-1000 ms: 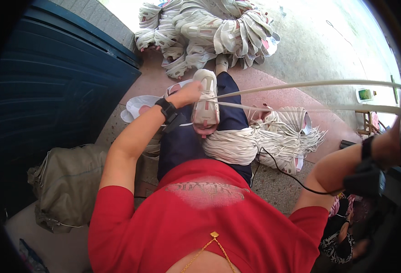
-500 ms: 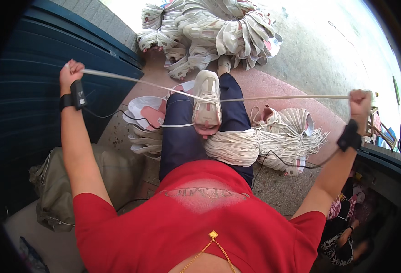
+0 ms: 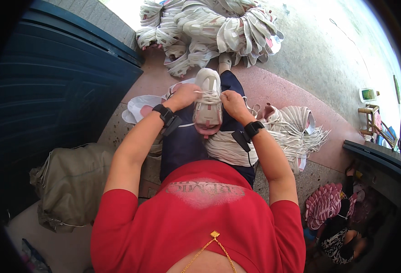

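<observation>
A white and beige sneaker upper with pink trim lies across my lap, its toe pointing away from me. A pale shoelace crosses its front. My left hand pinches the lace at the left side of the upper. On the right side my right hand is closed on the lace too, close against the upper. A thick bundle of white laces rests on my right thigh, partly hidden by my right wrist. Most of the lace ends are hidden by my hands.
A large heap of similar uppers lies beyond my feet. More uppers lie left and right of my legs. A blue metal door and a khaki sack stand left. A small stool and another person are at right.
Both hands came inward from wide apart, where they held the lace stretched out to each side. They are now close beside the sneaker upper, which stays on my lap.
</observation>
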Tool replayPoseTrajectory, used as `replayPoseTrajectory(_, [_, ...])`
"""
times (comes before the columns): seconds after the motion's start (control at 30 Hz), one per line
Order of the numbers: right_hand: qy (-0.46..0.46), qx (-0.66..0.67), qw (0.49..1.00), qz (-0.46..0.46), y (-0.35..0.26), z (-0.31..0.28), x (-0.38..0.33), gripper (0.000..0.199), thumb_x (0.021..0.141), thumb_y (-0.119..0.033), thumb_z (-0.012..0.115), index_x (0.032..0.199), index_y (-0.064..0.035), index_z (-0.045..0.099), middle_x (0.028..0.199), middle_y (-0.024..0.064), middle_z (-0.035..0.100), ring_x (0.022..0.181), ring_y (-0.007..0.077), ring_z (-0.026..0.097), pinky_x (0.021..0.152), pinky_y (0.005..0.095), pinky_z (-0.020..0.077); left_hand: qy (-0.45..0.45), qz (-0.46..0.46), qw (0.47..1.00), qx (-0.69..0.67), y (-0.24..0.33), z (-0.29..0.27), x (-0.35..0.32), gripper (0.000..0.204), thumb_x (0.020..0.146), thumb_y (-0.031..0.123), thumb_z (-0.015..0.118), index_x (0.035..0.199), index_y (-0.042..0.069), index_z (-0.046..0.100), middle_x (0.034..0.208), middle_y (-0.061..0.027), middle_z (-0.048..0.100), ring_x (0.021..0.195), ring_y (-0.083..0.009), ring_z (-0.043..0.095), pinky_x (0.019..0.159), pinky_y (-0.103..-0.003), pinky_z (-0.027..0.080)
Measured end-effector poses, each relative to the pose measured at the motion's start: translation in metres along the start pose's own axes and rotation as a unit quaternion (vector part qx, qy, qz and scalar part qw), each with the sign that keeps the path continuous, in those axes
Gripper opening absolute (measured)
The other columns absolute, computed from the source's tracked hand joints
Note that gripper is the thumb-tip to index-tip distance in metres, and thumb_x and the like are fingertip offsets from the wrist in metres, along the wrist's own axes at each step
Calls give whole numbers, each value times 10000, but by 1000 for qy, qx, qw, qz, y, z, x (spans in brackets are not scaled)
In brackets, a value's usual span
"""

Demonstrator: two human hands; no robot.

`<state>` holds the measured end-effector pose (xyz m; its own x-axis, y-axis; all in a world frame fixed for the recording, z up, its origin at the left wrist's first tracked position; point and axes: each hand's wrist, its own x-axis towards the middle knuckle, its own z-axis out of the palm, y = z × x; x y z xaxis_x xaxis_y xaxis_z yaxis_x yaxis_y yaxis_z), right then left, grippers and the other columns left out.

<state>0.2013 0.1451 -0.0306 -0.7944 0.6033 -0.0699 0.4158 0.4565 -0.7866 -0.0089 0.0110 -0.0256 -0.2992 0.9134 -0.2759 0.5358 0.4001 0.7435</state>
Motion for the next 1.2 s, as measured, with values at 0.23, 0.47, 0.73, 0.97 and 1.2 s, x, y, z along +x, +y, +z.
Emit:
replayPoseTrajectory(0.23, [-92, -107, 990, -2, -4, -14, -10, 269, 931, -207, 522, 849, -9, 685, 851, 255, 690, 838, 443, 675, 768, 512, 530, -28, 29, 998, 50, 19, 3, -5, 201, 792, 165, 743, 946, 40, 708, 867, -185, 712, 838, -293, 695, 772, -377, 524])
replayPoseTrajectory(0.47, [-137, -169, 976, -26, -26, -30, -38, 323, 943, -256, 521, 822, -34, 721, 801, 235, 690, 796, 415, 688, 726, 508, 543, -78, 45, 969, 229, 32, 11, 3, 159, 797, 160, 685, 918, 57, 694, 864, -175, 708, 870, -357, 691, 768, -440, 537])
replayPoseTrajectory(0.73, [-132, -124, 983, -15, -32, -19, -39, 299, 927, -254, 556, 811, -23, 706, 803, 237, 684, 790, 417, 682, 734, 513, 537, 53, 311, 843, 436, 62, 17, 5, 106, 812, 147, 622, 861, 76, 561, 836, -115, 589, 626, -238, 667, 517, -355, 530])
replayPoseTrajectory(0.97, [-100, -118, 987, -45, 18, -69, -60, 216, 931, -219, 590, 858, -33, 672, 813, 209, 675, 799, 416, 659, 729, 498, 517, -14, 266, 879, 395, 29, -13, -49, 94, 822, 139, 627, 854, 52, 611, 840, -109, 616, 680, -251, 685, 571, -341, 540])
replayPoseTrajectory(1.2, [5, -68, 997, -27, 1, -65, -56, 218, 970, -186, 544, 1107, -57, 653, 959, 208, 684, 879, 429, 648, 784, 505, 503, -95, -139, 986, 9, 28, -2, -51, 289, 910, 265, 626, 874, -10, 707, 733, -147, 672, 679, -218, 632, 672, -376, 485])
